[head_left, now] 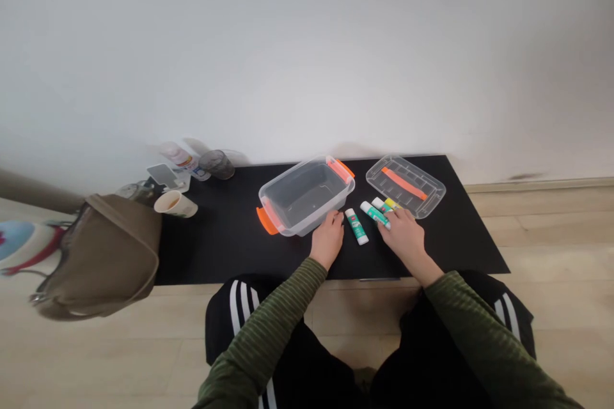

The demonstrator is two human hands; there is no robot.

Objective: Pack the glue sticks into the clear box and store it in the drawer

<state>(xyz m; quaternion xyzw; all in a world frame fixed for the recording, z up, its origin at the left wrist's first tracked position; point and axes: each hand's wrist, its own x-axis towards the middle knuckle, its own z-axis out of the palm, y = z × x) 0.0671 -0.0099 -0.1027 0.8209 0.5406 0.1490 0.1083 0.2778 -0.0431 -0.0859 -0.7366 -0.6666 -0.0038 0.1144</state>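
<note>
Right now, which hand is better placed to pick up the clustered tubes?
Probably the right hand: its fingers overlap the clustered tubes, while the left hand is at the clear box.

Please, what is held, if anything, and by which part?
The right hand is at the near end of a glue stick, the left hand at the box; no grip is certain.
</note>
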